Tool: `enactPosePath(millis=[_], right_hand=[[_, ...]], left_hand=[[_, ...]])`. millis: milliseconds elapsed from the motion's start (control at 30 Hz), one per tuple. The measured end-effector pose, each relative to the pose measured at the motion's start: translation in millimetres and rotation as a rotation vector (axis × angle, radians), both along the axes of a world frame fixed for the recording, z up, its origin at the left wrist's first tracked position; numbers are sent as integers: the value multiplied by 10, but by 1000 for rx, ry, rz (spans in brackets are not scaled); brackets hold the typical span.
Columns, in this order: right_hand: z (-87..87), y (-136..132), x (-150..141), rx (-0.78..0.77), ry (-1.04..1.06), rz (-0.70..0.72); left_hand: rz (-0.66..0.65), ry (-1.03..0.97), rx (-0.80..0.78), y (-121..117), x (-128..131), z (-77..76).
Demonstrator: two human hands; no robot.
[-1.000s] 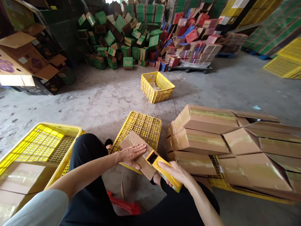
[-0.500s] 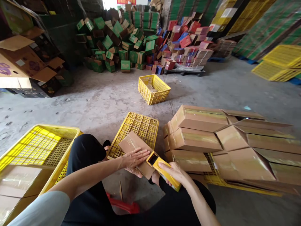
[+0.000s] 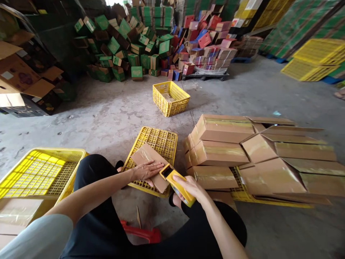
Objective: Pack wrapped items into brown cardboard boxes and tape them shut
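Left hand (image 3: 147, 170): lower centre of frame, palm down on the carton, fingers straight and together; grips nothing. Fingertips just beside the tool's head.
Right hand (image 3: 188, 187): closed around the tool, right of the left hand; thumb along the top.
Tool (image 3: 174, 178): yellow handheld, dark window at its upper-left end. Head over the carton's right edge; can't tell if it touches.
Carton (image 3: 145, 152): lower centre, brown, slim, strip of clear tape on top. Lies diagonally on the crate base, upper left to lower right.
Crate base (image 3: 159, 138): yellow grid under the carton, centre of frame; far part uncovered.
Right stack (image 3: 223, 151): taped brown cartons, right of centre out to near the right edge, several layers. Yellow crate (image 3: 283, 204) shows beneath.
Left crate (image 3: 35, 173): yellow, lower left, taped boxes (image 3: 20, 211) in its near end.
Small crate (image 3: 171, 102): yellow, upright on the floor (image 3: 113, 104), above centre, well apart from the hands; something brownish inside, too small to tell.
Red object (image 3: 142, 233): bottom centre, between the legs, partly hidden.
Background: heap of green boxes (image 3: 137, 72) top centre-left; red and blue boxes (image 3: 205, 40) right of it; yellow crates (image 3: 318, 54) stacked upper right.
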State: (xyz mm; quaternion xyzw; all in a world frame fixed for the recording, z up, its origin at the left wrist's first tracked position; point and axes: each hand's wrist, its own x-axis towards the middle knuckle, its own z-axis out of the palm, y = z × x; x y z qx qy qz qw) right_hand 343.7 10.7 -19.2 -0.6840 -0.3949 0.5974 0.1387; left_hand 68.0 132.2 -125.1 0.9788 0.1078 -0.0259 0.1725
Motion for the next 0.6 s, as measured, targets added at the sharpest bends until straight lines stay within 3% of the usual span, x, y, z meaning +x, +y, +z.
enactPosePath(millis=[100,200,400,600], right_hand=[[24,106,-136,32,-20,27],[-23,115,-130,22,-22,29],[-186,-5,-6,1,-17,4],[-119,-169,17,-19,-26,-9]], left_hand=[[51,27,-8,97,-61,122],[77,-16,5,17,-47,169],[115,-59,-31,-168,8,81],[105,-68,-84,-127,-25,74]])
